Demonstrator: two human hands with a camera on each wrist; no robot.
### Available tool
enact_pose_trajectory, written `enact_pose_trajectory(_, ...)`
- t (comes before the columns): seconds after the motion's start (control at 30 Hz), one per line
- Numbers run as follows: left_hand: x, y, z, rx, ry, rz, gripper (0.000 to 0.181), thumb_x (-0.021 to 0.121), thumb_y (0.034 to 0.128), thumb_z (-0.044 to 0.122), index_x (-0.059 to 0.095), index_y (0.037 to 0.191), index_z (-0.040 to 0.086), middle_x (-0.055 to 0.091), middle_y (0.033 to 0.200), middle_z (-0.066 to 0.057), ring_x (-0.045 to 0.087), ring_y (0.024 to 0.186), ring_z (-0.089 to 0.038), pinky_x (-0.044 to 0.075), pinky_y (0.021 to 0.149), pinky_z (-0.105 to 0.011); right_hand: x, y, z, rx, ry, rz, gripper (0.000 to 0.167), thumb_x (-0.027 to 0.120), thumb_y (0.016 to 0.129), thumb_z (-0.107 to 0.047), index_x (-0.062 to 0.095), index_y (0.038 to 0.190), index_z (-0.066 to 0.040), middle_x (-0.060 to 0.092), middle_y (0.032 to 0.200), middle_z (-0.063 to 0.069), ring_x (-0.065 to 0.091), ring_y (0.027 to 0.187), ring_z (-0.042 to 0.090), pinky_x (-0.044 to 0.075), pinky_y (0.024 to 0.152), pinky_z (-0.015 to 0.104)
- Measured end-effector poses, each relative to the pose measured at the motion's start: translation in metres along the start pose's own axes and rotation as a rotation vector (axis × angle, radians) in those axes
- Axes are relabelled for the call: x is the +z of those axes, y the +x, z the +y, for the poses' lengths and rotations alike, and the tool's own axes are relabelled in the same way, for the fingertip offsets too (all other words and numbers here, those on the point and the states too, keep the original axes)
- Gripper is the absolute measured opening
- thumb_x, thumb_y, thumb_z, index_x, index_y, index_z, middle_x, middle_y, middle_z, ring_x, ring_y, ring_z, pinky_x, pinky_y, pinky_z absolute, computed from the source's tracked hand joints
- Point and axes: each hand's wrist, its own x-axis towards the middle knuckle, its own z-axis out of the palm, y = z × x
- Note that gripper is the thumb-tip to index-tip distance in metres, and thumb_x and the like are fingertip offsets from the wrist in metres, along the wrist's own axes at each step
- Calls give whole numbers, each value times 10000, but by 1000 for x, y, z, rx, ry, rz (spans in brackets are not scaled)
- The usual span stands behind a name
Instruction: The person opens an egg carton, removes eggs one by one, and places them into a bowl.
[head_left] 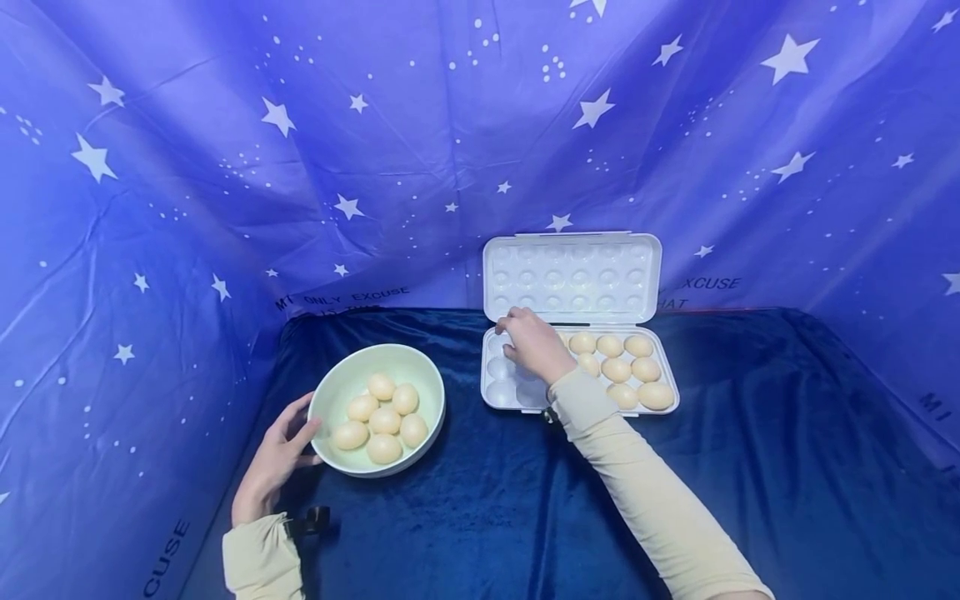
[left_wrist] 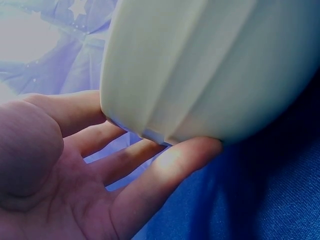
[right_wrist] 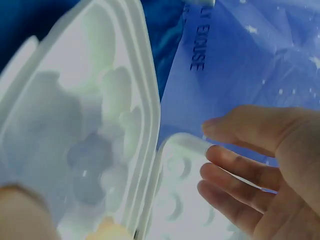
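Right sleeve: nearest, crossing the carton's front edge.
Right hand: fingers loose, over the carton's left end.
Left hand: fingers spread against the bowl.
Carton: long axis left-right, eggs rightward (lid upright by the curtain).
Cloth: lies between bowl and carton.

On the starry blue backdrop I read black print left of the egg box: "ONLY EXCUSE" over a cut-off line, and further left, nearer me, "CUSE". Right of the egg box I make out "XCUSE" above "HAT", and, farther right, "MI". The right wrist view shows "LY EXCUSE" beyond the egg box.
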Motion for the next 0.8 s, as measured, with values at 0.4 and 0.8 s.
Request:
enact_pose_trajectory(0.4, 0, 0, 0, -13, 6, 4, 572, 486, 1062, 218, 250, 1557, 57, 351, 1513, -285, 591, 902, 36, 617, 689, -280, 6, -17, 47, 112, 51, -43, 283, 651, 795, 50, 697, 1075, 62, 650, 1050, 245, 602, 1031, 424, 526, 937, 500)
enact_pose_trajectory(0.8, 0, -1, 1, -29, 14, 9, 585, 500, 1056, 238, 253, 1557, 61, 358, 1512, -276, 608, 890, 13, 618, 688, -284, 18, -24, 62, 134, 121, 41, 423, 535, 632, 149, 713, 1011, 92, 667, 1018, 256, 589, 1013, 465, 520, 953, 513)
